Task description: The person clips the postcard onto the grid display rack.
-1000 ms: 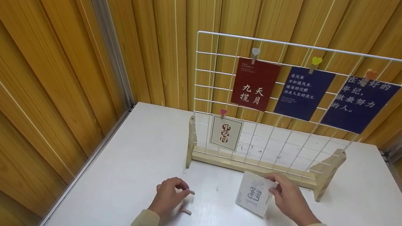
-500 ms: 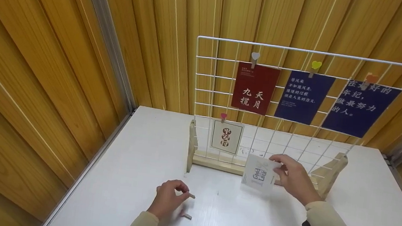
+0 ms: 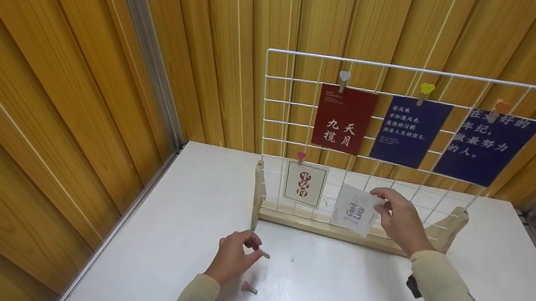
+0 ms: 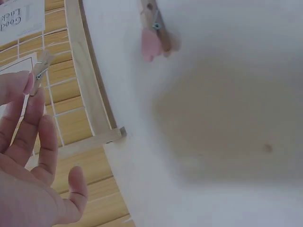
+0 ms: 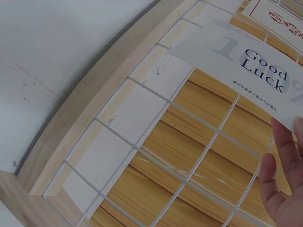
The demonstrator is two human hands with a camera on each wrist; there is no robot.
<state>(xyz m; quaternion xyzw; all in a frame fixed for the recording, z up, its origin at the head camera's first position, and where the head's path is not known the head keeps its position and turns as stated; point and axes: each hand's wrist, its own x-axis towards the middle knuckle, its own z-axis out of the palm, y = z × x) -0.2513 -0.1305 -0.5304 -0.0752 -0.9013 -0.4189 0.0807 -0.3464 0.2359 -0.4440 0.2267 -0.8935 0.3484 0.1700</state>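
My right hand (image 3: 403, 220) pinches the upper right corner of a white "Good Luck" card (image 3: 354, 210). The card is tilted and overlaps the lower grid of the white wire rack (image 3: 273, 101), right of the small cream card (image 3: 305, 184). Between thumb and index finger my left hand (image 3: 234, 258) pinches a small wooden clothespin (image 4: 40, 73), low over the table in front of the rack's left foot. Just below that hand, a second clothespin with a pink heart (image 3: 249, 288) lies on the table; it is closer in the left wrist view.
A red card (image 3: 344, 119) and two blue cards (image 3: 411, 132) hang in the rack's upper row from heart clips. The rack stands in a wooden base (image 3: 319, 228) on a white table (image 3: 184, 201). Wood-panelled walls (image 3: 51, 100) rise behind and at the left.
My right hand has lifted the Good Luck card up and away from me, from before the base to over the grid. My left hand, still pinching the clothespin, has shifted slightly right.
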